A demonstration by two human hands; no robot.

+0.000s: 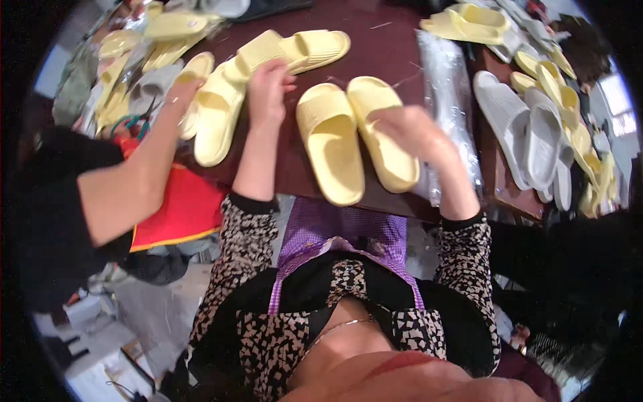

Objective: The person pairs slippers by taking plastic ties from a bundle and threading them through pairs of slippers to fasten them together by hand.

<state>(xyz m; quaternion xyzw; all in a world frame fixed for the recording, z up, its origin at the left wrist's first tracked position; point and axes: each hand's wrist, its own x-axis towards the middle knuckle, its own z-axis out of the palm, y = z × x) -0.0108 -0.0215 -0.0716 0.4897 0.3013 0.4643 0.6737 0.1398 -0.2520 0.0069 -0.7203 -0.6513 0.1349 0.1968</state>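
A pair of yellow slippers stands in front of me on the dark red table (392,30), toes away from me. The left slipper (338,164) of the pair is untouched. Over the strap of the right slipper (395,164), my right hand (418,134), slightly blurred, closes with its fingertips at the strap edge. My left hand (269,94) is by more yellow slippers, its fingers curled; whether anything is in them is hidden. Beyond it lies a ribbed yellow slipper (321,52), and left of it another yellow slipper (218,124).
At the left, another person's hand (184,94) touches a yellow slipper (199,67). Teal-handled scissors (130,124) lie near that arm. Clear plastic bags (449,100) lie right of the pair. Grey slippers (502,114) and stacked yellow ones (569,107) fill the right side.
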